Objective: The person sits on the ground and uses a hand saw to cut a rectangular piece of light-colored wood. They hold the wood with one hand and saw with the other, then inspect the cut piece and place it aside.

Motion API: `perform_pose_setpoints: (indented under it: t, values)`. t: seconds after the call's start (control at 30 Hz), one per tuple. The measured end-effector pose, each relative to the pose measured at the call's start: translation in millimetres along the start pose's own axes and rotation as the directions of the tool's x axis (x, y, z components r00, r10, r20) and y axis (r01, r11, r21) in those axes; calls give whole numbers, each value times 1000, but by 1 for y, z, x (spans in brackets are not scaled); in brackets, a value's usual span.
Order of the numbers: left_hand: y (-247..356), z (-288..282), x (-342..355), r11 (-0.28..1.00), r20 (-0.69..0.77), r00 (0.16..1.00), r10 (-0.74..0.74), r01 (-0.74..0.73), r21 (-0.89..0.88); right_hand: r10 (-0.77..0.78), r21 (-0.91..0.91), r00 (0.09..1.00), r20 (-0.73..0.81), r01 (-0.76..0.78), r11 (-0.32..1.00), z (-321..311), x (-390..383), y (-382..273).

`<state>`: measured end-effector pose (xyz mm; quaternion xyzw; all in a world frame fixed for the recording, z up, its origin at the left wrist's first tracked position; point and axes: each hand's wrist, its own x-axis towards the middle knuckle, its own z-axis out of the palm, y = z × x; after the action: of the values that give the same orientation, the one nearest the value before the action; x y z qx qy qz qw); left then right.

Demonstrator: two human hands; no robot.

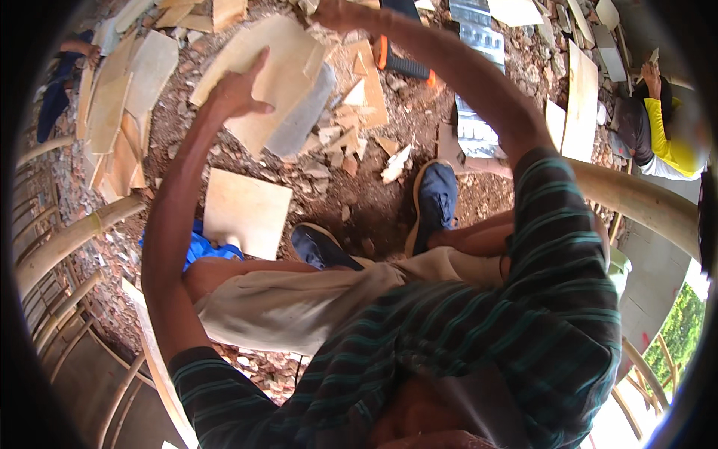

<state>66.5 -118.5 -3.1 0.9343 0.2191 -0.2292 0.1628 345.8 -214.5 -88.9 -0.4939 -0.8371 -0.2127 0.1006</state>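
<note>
My left hand (238, 93) lies on or just over a large broken beige tile (288, 56), its forefinger and thumb spread apart. Under that tile, a grey slab piece (303, 120) sticks out on the near right side. My right hand (334, 15) is at the top edge of the view, beyond the tile's far right corner. Its fingers are small and partly hidden there, so I cannot make out a grip. Below my right forearm lies a tool with a black and orange handle (407, 66). Small tile shards (348, 131) are scattered right of the big tile.
A squarish beige tile (248, 213) leans by my left knee, near blue cloth (202, 247). More broken tiles (112, 97) are heaped at left. Bamboo poles (636, 198) run along both sides. A person in yellow (662, 135) sits at right; another person's arm (75, 49) shows at far left.
</note>
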Motion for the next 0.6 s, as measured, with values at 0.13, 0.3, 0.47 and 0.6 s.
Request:
perform_pose_setpoints:
  t: [0.13,0.3,0.47,0.6]
  values:
    - [0,0,-1,988,-87,993,83,-71,134,-64,238,595,801,-219,946,-32,-36,4]
    - [1,1,0,990,-71,993,99,-91,109,-190,339,377,907,-382,860,-94,-112,-50]
    - [4,-8,0,984,23,999,43,-46,175,-186,390,390,902,-552,737,-127,-141,-125]
    - [5,-11,-3,976,22,998,51,-54,210,-228,551,558,798,-522,651,-127,-127,-184]
